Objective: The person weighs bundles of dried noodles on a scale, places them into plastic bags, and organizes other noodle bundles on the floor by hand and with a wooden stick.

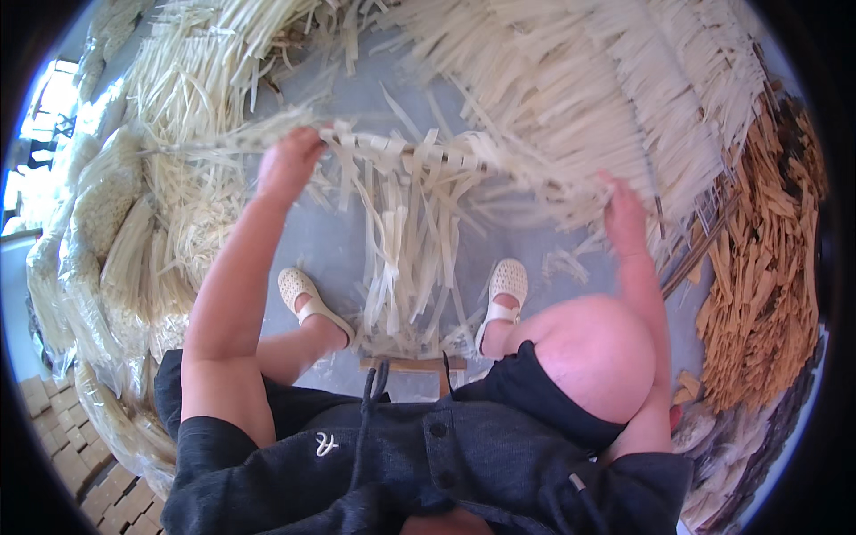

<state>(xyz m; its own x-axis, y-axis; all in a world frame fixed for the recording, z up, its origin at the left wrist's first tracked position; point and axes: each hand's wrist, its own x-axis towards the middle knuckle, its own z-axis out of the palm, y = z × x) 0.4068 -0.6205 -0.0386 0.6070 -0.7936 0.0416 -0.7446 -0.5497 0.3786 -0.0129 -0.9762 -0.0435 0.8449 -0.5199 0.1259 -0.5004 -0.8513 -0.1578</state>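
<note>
A thin rod wrapped with pale flat strips spans the view in front of me, its strips hanging down between my feet. Near the rod's left part, my left hand is closed on it, with a bare length of rod running on to the left. My right hand is at the right part of the strips, blurred by motion; whether its fingers grip the rod cannot be told. Loose pale strips lie or hang below the rod's middle.
Rows of pale strips cover the floor at the upper right. Brown dried strips are heaped at the right. Pale bundles and clear plastic bags line the left side. Stacked tan blocks stand at the lower left.
</note>
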